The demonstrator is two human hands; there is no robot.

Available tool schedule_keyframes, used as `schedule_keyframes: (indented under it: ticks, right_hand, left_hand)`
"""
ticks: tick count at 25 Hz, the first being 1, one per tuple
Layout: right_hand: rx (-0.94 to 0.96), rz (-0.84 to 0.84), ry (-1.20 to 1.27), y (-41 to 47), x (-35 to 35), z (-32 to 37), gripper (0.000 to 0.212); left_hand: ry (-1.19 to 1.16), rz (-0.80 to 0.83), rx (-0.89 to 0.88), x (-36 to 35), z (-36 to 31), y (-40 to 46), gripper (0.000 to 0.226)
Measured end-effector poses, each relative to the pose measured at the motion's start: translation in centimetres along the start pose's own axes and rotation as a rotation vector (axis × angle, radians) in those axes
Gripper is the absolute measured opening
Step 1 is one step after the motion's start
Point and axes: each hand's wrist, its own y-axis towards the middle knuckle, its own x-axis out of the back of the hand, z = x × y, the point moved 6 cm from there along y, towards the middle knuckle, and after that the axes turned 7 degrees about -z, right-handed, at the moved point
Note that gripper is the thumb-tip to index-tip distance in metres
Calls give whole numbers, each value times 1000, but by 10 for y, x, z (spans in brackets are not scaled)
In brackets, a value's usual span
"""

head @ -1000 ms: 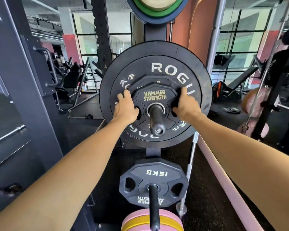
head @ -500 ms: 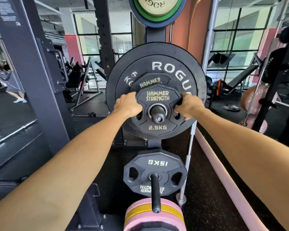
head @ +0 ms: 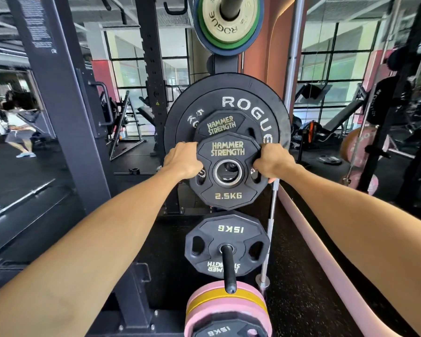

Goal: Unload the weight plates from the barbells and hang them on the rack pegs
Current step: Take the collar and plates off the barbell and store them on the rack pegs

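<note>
Both hands grip the small 2.5 kg plate (head: 225, 171) at opposite edges, which keeps it level: left hand (head: 183, 160) at 9 o'clock, right hand (head: 271, 162) at 3 o'clock, fingers curled round the rim. The bore shows the peg (head: 229, 167) end inside, so the plate appears at the peg tip. Behind hang a second small plate (head: 220, 124) and the large plate (head: 229, 100).

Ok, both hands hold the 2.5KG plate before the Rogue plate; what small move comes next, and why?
Probably draw the 2.5KG plate slightly further back, clear of the peg. A second ago the peg stuck out through its hole; now only the peg's end shows inside it, and the left hand and right hand grip its sides.
</note>
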Motion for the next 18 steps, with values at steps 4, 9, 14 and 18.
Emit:
schedule_keyframes:
  ticks: [4, 9, 14, 18]
  right_hand:
    - [40, 20, 18, -19, -3, 37, 7]
    - [90, 2, 27, -49, -5, 127, 9]
    - [122, -25, 65, -101, -23, 238, 14]
    - [141, -17, 93, -148, -43, 336, 23]
  left_hand:
    - [11, -1, 11, 30, 29, -15, 16]
    - [26, -46, 33, 95, 99, -38, 19]
    - [40, -74, 24, 174, 194, -77, 18]
    - [65, -69, 11, 236, 282, -115, 16]
